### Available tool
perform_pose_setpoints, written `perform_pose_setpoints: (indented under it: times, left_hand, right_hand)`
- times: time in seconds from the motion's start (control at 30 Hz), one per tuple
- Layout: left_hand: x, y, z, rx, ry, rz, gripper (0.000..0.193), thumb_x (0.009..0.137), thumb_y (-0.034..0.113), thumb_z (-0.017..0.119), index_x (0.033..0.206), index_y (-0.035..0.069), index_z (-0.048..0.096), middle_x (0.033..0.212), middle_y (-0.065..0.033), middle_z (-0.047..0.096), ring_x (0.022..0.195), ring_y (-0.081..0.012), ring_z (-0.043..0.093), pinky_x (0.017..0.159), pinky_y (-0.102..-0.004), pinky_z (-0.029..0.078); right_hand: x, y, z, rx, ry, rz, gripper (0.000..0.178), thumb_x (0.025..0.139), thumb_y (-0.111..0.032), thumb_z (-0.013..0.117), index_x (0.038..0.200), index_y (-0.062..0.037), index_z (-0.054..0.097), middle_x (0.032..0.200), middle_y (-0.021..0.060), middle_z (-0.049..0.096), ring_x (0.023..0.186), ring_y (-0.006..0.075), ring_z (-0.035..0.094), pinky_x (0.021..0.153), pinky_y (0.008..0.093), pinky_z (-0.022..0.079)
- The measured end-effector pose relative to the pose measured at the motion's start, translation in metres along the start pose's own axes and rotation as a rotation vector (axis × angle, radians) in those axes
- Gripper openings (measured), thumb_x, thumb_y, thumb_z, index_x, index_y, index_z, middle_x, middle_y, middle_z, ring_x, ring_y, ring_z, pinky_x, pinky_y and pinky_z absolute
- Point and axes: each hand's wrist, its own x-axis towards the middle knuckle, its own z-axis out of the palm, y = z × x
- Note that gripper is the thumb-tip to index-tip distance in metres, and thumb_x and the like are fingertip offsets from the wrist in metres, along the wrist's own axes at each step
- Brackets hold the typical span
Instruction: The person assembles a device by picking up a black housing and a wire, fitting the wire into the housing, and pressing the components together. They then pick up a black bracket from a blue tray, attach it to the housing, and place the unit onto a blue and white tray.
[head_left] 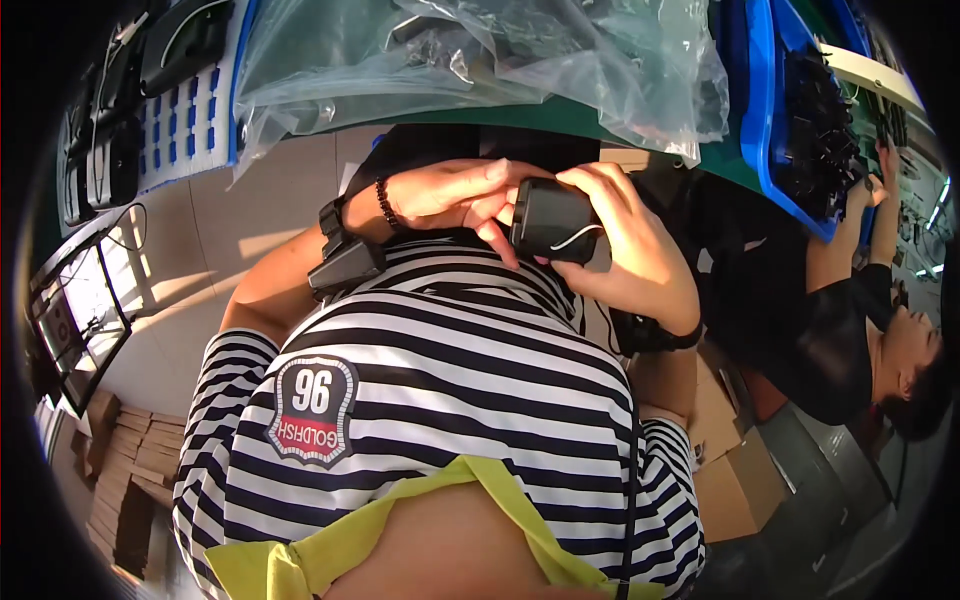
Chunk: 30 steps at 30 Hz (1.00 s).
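Close to my body, just beyond my striped shirt, I hold a small black box-shaped device (555, 218) with rounded edges and a pale curved line on its face. My right hand (645, 250) is closed round its right side, fingers over the top edge and thumb along the lower one. My left hand (450, 195) is beside its left edge, thumb and fingers stretched out and apart. Some of its fingertips reach the device's left side; whether they press on it I cannot tell.
Ahead, clear plastic bags (480, 65) lie on a green table surface (570, 118). Black housings (185, 45) and a white tray with blue slots (185, 125) sit at left. A blue bin (765, 150) of small black parts stands at right, near a co-worker (840, 320). Cardboard boxes (735, 480) stand below.
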Motion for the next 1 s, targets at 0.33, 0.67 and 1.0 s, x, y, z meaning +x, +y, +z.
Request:
perform_pose_setpoints:
  times: [0.33, 0.67, 1.0]
  left_hand:
    - [-0.004, -0.019, -0.016, 0.693, 0.274, 0.162, 0.054, 0.096, 0.014, 0.070, 0.141, -0.001, 0.043, 0.117, -0.0078, 0.062, 0.103, -0.0135, 0.061, 0.088, -0.0300, 0.056]
    - [-0.006, -0.023, -0.021, 0.721, 0.321, 0.178, 0.054, 0.093, 0.013, 0.074, 0.138, 0.001, 0.047, 0.109, -0.0044, 0.064, 0.096, -0.0112, 0.063, 0.085, -0.0272, 0.055]
    - [-0.004, -0.019, -0.023, 0.622, 0.397, -0.121, 0.057, 0.093, 0.023, 0.074, 0.139, 0.002, 0.048, 0.108, -0.0009, 0.064, 0.099, -0.0095, 0.063, 0.086, -0.0319, 0.060]
  right_hand:
    - [-0.012, 0.026, 0.014, -0.029, 0.128, 0.058, 0.041, 0.081, -0.004, 0.076, 0.118, -0.0037, 0.060, 0.102, 0.0118, 0.061, 0.087, 0.0281, 0.064, 0.077, 0.0333, 0.054]
    - [-0.006, 0.016, 0.004, -0.082, 0.245, -0.109, 0.011, 0.084, -0.002, 0.073, 0.091, -0.0009, 0.064, 0.081, 0.0096, 0.061, 0.071, 0.0246, 0.062, 0.064, 0.0344, 0.049]
    - [0.044, 0.012, 0.029, -0.124, 0.212, -0.414, 0.012, 0.085, 0.000, 0.070, 0.095, -0.0015, 0.063, 0.084, 0.0086, 0.061, 0.076, 0.0232, 0.061, 0.065, 0.0321, 0.049]
